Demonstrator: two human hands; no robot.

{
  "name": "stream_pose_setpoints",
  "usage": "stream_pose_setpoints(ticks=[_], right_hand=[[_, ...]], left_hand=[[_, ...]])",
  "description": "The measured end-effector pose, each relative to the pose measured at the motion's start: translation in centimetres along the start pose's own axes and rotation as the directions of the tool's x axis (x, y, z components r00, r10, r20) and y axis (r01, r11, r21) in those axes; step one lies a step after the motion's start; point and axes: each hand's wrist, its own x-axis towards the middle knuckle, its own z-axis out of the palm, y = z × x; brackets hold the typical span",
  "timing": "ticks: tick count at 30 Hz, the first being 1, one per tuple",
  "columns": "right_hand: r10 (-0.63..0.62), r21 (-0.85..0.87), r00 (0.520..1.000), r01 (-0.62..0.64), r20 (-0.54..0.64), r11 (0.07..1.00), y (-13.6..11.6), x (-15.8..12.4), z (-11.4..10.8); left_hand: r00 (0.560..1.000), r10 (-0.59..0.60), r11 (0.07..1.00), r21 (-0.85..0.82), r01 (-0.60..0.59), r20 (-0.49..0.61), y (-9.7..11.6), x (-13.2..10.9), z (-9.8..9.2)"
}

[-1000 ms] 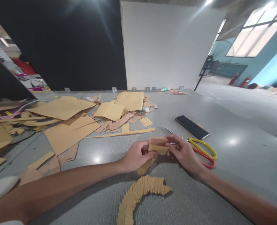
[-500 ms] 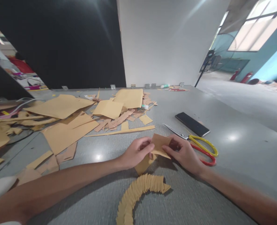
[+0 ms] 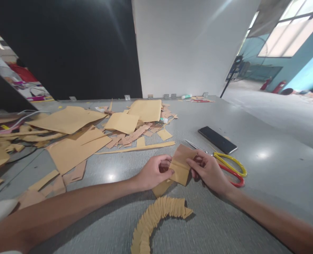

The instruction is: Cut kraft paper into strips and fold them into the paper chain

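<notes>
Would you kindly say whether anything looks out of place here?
Perhaps the black rectangular phone: it lies near the metal scissors with red and yellow handles, yet seems unrelated to the held brown paper.

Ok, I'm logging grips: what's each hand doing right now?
Left hand: closed, holding the paper.
Right hand: closed, holding the same paper.

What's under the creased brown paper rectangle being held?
Part of a tan paper piece shows beneath, on the grey table; the rectangle and left hand's grip cover the rest.
</notes>
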Motion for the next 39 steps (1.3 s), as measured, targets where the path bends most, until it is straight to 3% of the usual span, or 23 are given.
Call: stream_pose_setpoints(ticks=[21,28,39], right_hand=[[-0.013,0.034,0.997,0.01,0.079,0.999,0.61,0.03,-0.13],[-0.029,0.015,0.996,0.028,0.08,0.999,0.15,0.07,0.05],[-0.011,0.041,0.994,0.007,0.107,0.999,0.39,0.0,-0.03]], left_hand=[[1.0,-0.008,1.0,0.01,0.008,-0.01,-0.07,-0.01,-0.1],[0.993,0.03,0.982,0.189,-0.008,-0.113,0.17,0.01,-0.24],[0.993,0.018,0.987,0.159,0.001,-0.114,0.26,-0.05,-0.06]])
